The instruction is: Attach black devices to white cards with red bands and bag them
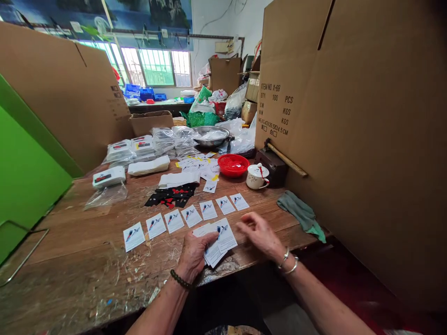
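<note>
My left hand (197, 253) is closed around a small fanned stack of printed cards (225, 237), thumb pressed on top. Each card is white with a small picture of a dark and red item and lines of text. Just to the right of the stack is my right hand (260, 232), its fingers loosely bent and apart, with nothing visible in them. Beyond both hands, a slanting row of several single cards (173, 220) lies face up on the wooden table (87, 251). Black and red flat pieces (171, 194) are heaped behind that row.
Behind stand a red basket (233, 166), a lidded cup (257, 177), a metal bowl (211, 136) and bagged white packs (120, 151). A grey-green cloth (298, 211) lies at right. A hammer (286, 158) rests on a dark block. Tall cardboard (349, 139) walls the right side.
</note>
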